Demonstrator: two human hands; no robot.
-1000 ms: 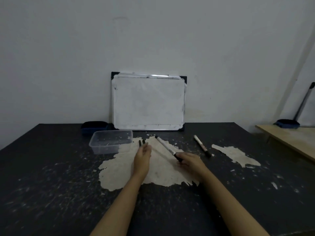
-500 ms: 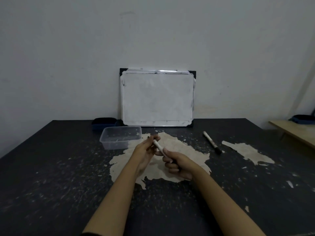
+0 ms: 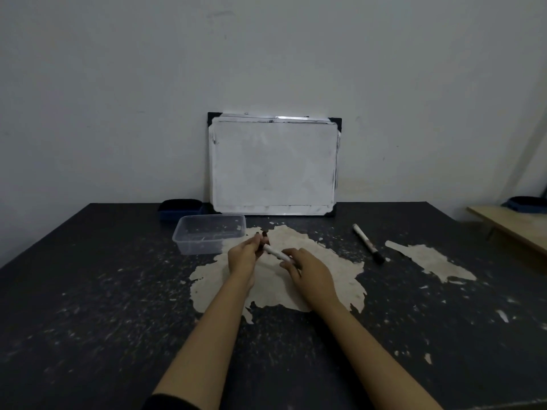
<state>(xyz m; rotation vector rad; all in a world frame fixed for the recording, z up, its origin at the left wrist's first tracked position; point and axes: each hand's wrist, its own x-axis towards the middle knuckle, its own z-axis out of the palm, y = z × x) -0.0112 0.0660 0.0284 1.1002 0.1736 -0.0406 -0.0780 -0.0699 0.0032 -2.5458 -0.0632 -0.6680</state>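
A white marker (image 3: 276, 252) is held just above the middle of the dark table (image 3: 88, 306). My right hand (image 3: 307, 273) grips its barrel. At the marker's far end my left hand (image 3: 245, 255) pinches the dark cap (image 3: 264, 235). A second white marker with a black cap (image 3: 368, 243) lies on the table to the right. A small whiteboard (image 3: 273, 165) leans against the wall behind.
A clear plastic tub (image 3: 208, 236) stands just left of my hands, with a dark blue box (image 3: 180, 209) behind it. Pale worn patches mark the table top. A wooden bench (image 3: 515, 229) with a dark tray sits at the far right.
My right hand lifted the marker off the table. My left hand came to its far end and took hold of the cap. The view shifted slightly.
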